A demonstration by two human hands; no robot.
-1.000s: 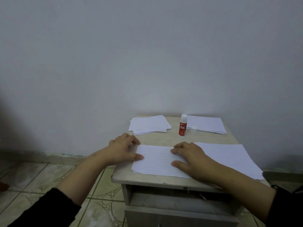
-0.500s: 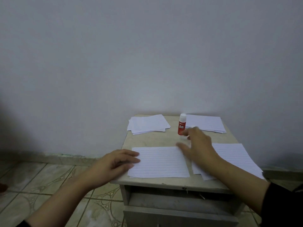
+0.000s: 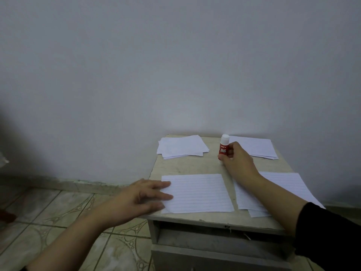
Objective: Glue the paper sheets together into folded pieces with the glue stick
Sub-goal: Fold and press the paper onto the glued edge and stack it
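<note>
Right hand (image 3: 235,160) is reaching to the back of the table (image 3: 187,166), fingers + thumb curled round the glue stick (image 3: 223,147). It's red w/ a white cap, standing upright, base hidden behind the thumb so can't tell if it's lifted or on the surface. Left hand (image 3: 145,196) is flat at the table's front-left edge, fingers straight and spread a bit, tips resting on the left side of a lined sheet (image 3: 197,193). That sheet lies flat at the front of the table, w/ its near edge about at the table's rim.

Just right of it, under the right forearm, is a small stack of lined sheets (image 3: 281,187), a bit fanned out at the near corner. Back left there's a pile of white folded pieces (image 3: 181,146), and back right another paper pile (image 3: 256,146) just behind the right hand. Table sits against a plain wall, w/ a drawer (image 3: 214,243) partly open under the top, tiled floor on the left.
</note>
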